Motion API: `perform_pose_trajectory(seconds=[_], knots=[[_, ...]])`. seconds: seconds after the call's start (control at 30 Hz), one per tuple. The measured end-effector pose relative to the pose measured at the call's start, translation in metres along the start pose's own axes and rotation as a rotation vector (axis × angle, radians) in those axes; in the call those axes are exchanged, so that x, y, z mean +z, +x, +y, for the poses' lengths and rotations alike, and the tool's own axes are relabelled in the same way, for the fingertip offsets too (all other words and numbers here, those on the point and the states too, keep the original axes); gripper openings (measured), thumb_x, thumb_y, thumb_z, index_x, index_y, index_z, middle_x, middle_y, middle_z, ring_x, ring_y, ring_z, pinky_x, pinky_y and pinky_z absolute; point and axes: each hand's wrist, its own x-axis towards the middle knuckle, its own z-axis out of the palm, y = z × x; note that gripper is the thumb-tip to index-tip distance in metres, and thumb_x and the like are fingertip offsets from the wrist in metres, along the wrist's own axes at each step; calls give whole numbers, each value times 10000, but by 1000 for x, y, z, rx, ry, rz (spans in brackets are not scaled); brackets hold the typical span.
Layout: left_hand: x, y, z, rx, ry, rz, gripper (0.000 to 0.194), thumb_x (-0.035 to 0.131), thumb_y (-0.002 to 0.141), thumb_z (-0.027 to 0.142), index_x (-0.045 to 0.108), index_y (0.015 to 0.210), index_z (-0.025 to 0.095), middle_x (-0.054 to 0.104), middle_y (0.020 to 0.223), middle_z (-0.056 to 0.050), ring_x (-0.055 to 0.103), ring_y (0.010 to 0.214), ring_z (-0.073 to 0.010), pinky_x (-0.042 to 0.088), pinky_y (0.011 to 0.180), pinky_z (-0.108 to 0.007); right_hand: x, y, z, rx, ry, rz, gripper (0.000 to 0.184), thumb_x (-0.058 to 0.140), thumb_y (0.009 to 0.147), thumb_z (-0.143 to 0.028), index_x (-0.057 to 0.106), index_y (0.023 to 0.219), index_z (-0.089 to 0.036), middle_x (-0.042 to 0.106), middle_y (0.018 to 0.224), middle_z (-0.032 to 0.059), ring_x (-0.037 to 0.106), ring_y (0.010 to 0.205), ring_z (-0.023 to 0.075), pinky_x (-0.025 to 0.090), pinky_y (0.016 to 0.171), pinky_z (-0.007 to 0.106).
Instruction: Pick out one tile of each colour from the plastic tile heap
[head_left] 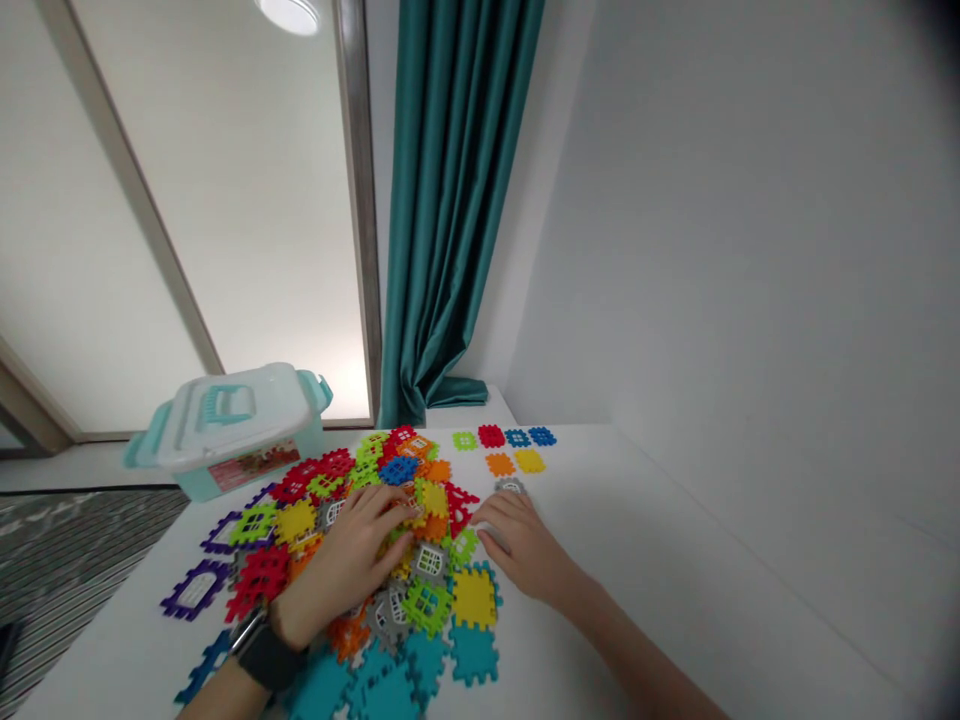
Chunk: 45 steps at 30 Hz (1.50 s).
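A loose heap of notched plastic building tiles in many colours covers the middle of the table. My left hand (367,538), a dark watch on its wrist, rests over the heap with fingers apart. Its fingertips reach a yellow tile (431,498) and orange pieces; what lies under the palm is hidden. At the heap's right edge is my right hand (519,540), thumb and fingers apart, holding nothing that I can see. Just beyond its knuckles lies a grey tile (511,484), partly covered by the hand. A red triangular piece (459,508) is close to its fingertips.
Behind the heap, small tiles lie in rows, among them a red one (491,436) and a yellow one (530,460). A lidded, pale teal storage box (236,420) stands at the back left. Teal plates (474,652) lie in front. A wall (750,400) borders the right.
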Motion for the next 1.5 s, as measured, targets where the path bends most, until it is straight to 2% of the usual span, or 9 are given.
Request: perform_pose_trajectory(seconds=[0.13,0.23,0.3,0.5,0.67,0.9,1.13,1.27,1.5], knots=[[0,-7,-6,-26,25,41,229,488,971,232,676,1100,259,663,1147,-59,602,1092,-272,448,1003,-490,0,23,-5,-13,-156,-91,132,587,925,-185,659,1030,-219,681,1047,89,566,1065,273,387,974,439],[-1,-9,-6,-49,50,71,232,472,973,234,675,1085,254,667,1127,-65,605,1080,-278,455,978,-498,3,36,-2,5,-195,-94,162,625,911,-232,657,1069,-218,674,1096,96,558,1103,281,384,982,433],[-1,-10,-6,-55,59,80,226,473,970,237,674,1072,254,668,1112,-64,609,1064,-276,463,959,-488,7,41,2,18,-196,-83,201,611,900,-184,646,1094,-219,675,1114,92,554,1122,274,374,999,428],[2,-10,-3,-74,51,51,215,476,968,223,668,1063,246,665,1102,-60,616,1054,-274,451,983,-505,23,31,11,54,-213,-72,331,517,849,0,638,1090,-192,688,1115,124,551,1139,291,352,1010,457],[4,-9,0,-73,42,40,224,474,968,223,669,1075,252,666,1113,-56,617,1067,-270,454,999,-503,25,26,13,44,-192,-57,234,535,893,-49,648,1029,-202,693,1065,113,561,1109,295,333,1041,484],[6,-10,1,-60,28,44,233,469,968,225,667,1089,248,667,1124,-61,611,1087,-268,469,980,-482,24,27,17,39,-106,-32,180,543,936,-98,661,984,-226,672,976,65,581,996,252,401,948,412],[5,-10,1,-70,20,47,245,456,968,218,674,1077,240,667,1112,-67,607,1078,-269,465,983,-492,25,24,9,8,20,-46,252,617,842,-50,659,1018,-226,690,1041,44,593,1043,234,398,985,396],[5,-9,1,-75,28,32,244,462,966,212,672,1086,246,665,1125,-59,607,1077,-272,460,991,-508,25,25,8,17,64,-64,170,660,864,-103,647,985,-222,694,1009,41,600,1037,243,399,987,415],[5,-11,2,-74,29,49,228,487,963,204,658,1106,253,672,1124,-54,614,1071,-270,464,986,-492,23,28,2,43,148,27,122,628,907,-127,654,973,-227,702,997,59,615,992,248,435,942,416]])
